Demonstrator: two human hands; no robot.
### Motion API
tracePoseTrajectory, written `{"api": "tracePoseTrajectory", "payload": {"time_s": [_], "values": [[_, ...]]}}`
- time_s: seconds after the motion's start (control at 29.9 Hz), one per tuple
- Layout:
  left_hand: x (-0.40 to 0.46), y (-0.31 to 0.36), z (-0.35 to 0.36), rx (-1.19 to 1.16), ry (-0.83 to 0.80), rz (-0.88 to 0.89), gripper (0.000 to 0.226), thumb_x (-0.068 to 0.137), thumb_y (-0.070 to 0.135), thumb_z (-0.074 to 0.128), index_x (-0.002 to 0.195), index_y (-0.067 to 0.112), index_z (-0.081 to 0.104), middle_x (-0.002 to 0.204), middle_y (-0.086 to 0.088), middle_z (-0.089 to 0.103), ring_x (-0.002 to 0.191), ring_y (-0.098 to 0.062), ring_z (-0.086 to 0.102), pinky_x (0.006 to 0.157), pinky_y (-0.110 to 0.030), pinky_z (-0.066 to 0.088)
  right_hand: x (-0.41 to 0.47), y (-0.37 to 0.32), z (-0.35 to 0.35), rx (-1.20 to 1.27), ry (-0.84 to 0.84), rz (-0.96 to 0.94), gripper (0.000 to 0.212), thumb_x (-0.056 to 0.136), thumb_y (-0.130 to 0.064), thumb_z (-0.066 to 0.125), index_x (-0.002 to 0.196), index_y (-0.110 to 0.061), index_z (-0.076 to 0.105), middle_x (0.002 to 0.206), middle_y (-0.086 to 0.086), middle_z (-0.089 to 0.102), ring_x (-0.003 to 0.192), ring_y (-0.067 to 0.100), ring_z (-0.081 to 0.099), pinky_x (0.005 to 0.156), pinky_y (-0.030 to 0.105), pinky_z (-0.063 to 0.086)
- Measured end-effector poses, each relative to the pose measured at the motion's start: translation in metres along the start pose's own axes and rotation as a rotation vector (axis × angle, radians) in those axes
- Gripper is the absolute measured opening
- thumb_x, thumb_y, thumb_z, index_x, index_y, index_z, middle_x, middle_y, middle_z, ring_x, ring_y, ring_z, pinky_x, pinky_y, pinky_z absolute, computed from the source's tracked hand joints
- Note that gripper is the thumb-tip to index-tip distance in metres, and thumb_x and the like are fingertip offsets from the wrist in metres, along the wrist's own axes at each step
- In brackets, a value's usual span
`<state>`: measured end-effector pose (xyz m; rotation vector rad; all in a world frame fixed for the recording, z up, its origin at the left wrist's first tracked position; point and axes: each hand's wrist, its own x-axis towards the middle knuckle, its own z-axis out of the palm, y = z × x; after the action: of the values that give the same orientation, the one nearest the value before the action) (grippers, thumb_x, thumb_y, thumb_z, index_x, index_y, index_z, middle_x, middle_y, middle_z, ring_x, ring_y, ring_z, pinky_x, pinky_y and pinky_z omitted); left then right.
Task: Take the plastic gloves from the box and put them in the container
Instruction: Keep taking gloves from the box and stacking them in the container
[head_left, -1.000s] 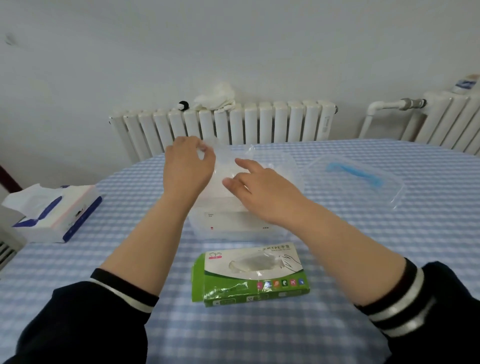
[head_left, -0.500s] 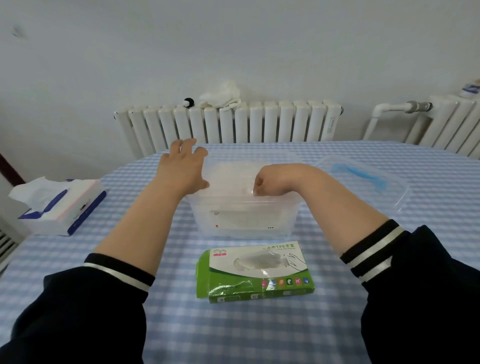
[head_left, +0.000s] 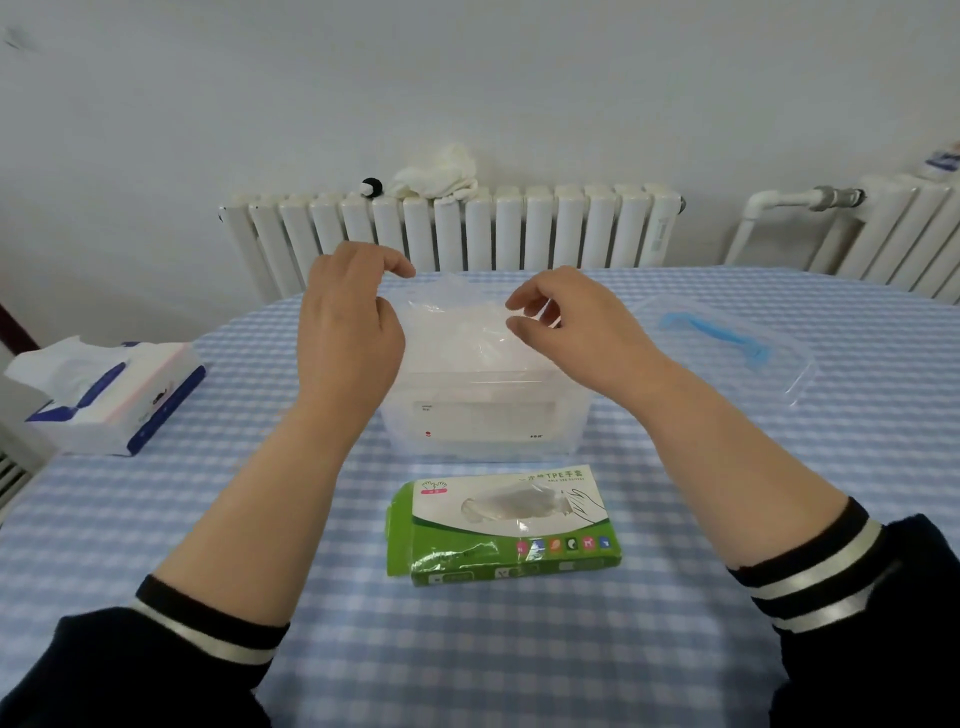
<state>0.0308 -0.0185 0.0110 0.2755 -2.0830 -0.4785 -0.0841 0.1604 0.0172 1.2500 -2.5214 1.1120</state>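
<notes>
Above the clear container (head_left: 483, 415) of plastic gloves (head_left: 467, 332), both hands' grips (head_left: 348, 332) (head_left: 576, 322) pinching one glove.

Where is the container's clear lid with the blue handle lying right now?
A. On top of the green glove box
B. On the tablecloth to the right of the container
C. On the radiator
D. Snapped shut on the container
B: the clear lid with the blue handle lies flat on the checked tablecloth, right of the open clear container, away from the green glove box.
</notes>
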Motion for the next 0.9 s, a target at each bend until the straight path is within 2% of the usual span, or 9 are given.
{"api": "tracePoseTrajectory", "payload": {"time_s": [0.13,0.2,0.27,0.33,0.4,0.47,0.6,0.73,0.9], "values": [[-0.027,0.005,0.0,-0.037,0.035,0.098,0.047,0.069,-0.014,0.035,0.101,0.009,0.062,0.1,0.004,0.056,0.095,-0.007,0.041,0.081,-0.031,0.04,-0.032,-0.006,0.004,0.25,0.218,-0.097,0.005,0.091,-0.017,0.063,0.095,-0.019,0.065,0.08,-0.007,0.061,0.071,0.008,0.054,0.069,0.018,0.044],[-0.043,0.008,0.001,-0.082,0.044,0.125,0.041,0.071,-0.014,0.038,0.098,0.007,0.062,0.096,0.007,0.053,0.09,-0.011,0.045,0.077,-0.033,0.042,-0.05,-0.009,0.006,0.309,0.218,-0.136,0.003,0.091,-0.016,0.064,0.092,-0.018,0.066,0.074,-0.001,0.063,0.066,0.015,0.055,0.064,0.026,0.047],[-0.06,0.009,0.004,-0.137,0.021,0.171,0.034,0.074,-0.013,0.042,0.094,0.005,0.061,0.092,0.007,0.053,0.083,-0.015,0.049,0.073,-0.031,0.042,-0.064,-0.011,0.006,0.304,0.066,-0.125,0.002,0.091,-0.023,0.064,0.091,-0.022,0.066,0.07,-0.001,0.063,0.063,0.017,0.056,0.062,0.029,0.048],[-0.079,0.01,0.007,-0.196,-0.073,0.177,0.026,0.081,-0.004,0.043,0.094,0.01,0.06,0.089,0.01,0.054,0.079,-0.014,0.052,0.07,-0.027,0.042,-0.073,-0.01,0.006,0.155,-0.23,-0.064,0.011,0.088,-0.038,0.064,0.093,-0.028,0.067,0.077,-0.007,0.066,0.07,0.009,0.059,0.066,0.029,0.05],[-0.097,0.014,0.009,-0.243,-0.224,0.086,0.02,0.09,0.017,0.04,0.099,0.025,0.056,0.089,0.019,0.054,0.08,-0.005,0.054,0.071,-0.019,0.042,-0.079,-0.008,0.013,-0.081,-0.487,-0.041,0.026,0.085,-0.048,0.064,0.106,-0.033,0.063,0.093,-0.018,0.062,0.086,0.001,0.056,0.076,0.025,0.048],[-0.114,0.018,0.012,-0.302,-0.389,-0.042,0.019,0.094,0.043,0.033,0.106,0.038,0.047,0.099,0.022,0.057,0.087,-0.002,0.057,0.071,-0.013,0.041,-0.082,-0.004,0.024,-0.208,-0.584,-0.066,0.035,0.084,-0.048,0.066,0.114,-0.035,0.056,0.104,-0.02,0.049,0.094,0.001,0.051,0.079,0.023,0.044],[-0.129,0.019,0.02,-0.274,-0.674,-0.128,0.075,0.073,0.088,0.032,0.13,0.038,0.032,0.108,0.025,0.053,0.096,0.003,0.054,0.079,-0.018,0.044,-0.081,0.003,0.033,-0.174,-0.554,-0.113,0.02,0.089,-0.04,0.061,0.097,-0.034,0.044,0.096,-0.015,0.042,0.086,0.01,0.052,0.074,0.029,0.044],[-0.126,0.019,0.023,-0.135,-0.782,-0.133,0.096,0.062,0.07,0.068,0.141,0.036,0.025,0.118,0.025,0.051,0.113,-0.006,0.051,0.094,-0.035,0.046,-0.079,0.01,0.037,-0.231,-0.446,-0.206,0.012,0.092,-0.036,0.057,0.086,-0.026,0.053,0.087,-0.012,0.048,0.079,0.01,0.053,0.071,0.029,0.045],[-0.128,0.018,0.024,-0.106,-0.777,-0.149,0.095,0.063,0.063,0.075,0.137,0.044,0.019,0.121,0.016,0.057,0.108,-0.013,0.057,0.088,-0.038,0.05,-0.08,0.014,0.045,-0.233,-0.199,-0.347,0.036,0.091,-0.04,0.038,0.083,-0.019,0.067,0.082,-0.01,0.06,0.072,0.009,0.057,0.057,0.024,0.043]]}}
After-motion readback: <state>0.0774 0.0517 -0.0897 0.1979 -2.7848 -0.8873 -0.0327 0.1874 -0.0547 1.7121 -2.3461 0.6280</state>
